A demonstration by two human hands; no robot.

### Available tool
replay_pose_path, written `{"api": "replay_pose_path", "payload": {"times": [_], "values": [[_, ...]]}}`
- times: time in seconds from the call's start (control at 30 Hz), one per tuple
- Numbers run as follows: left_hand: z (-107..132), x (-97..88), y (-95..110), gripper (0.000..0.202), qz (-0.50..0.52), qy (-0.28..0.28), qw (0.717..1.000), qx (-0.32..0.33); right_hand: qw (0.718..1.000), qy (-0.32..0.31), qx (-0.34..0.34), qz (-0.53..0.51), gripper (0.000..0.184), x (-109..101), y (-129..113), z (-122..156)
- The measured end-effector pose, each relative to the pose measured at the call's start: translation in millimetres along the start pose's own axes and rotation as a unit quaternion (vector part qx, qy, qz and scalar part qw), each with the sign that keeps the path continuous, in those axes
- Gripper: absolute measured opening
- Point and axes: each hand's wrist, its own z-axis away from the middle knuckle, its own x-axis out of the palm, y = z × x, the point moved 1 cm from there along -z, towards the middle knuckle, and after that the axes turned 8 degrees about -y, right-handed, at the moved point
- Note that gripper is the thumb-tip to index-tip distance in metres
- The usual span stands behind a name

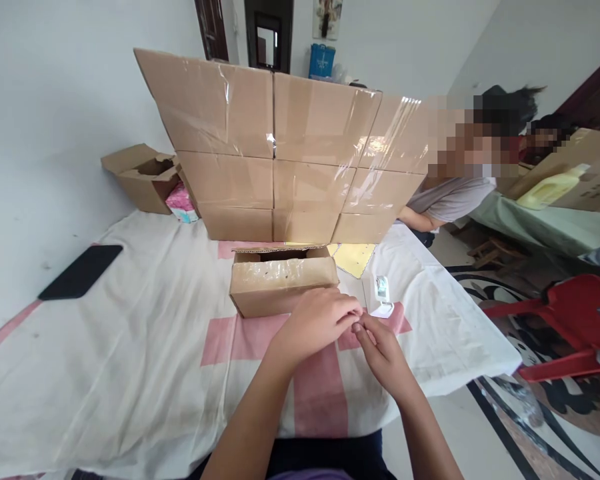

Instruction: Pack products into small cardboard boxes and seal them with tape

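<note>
My left hand (325, 319) and my right hand (383, 350) meet over the table, fingertips together in a pinch. Whatever they may hold between them is too small or hidden to name. Just behind my left hand lies an open cardboard box (280, 297) with tape along its front; its inside is mostly out of sight. A small white case (379, 303) with a clear or greyish part on it stands a little beyond my right fingertips. Yellow sheets (355, 260) lie flat behind the box, partly hidden.
A tall taped cardboard panel (310, 133) stands across the table (145, 333) beyond the box. At the left lie a black flat object (81, 272), another open carton (143, 187) and a pink pack (181, 202). A person (445, 200) sits beyond the panel; a red stool (575, 320) stands right.
</note>
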Motion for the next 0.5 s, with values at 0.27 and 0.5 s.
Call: {"api": "replay_pose_path", "payload": {"times": [0.27, 0.5], "values": [[23.7, -28.7, -0.3, 0.015, 0.032, 0.138, 0.990, -0.012, 0.998, 0.004, 0.019, 0.060, 0.030, -2.4, 22.6, -13.1], [68.7, -71.9, -12.5, 0.025, 0.127, 0.372, 0.904, -0.165, 0.977, 0.080, -0.183, -0.071, 0.050, -10.3, 1.6, -93.6]]}}
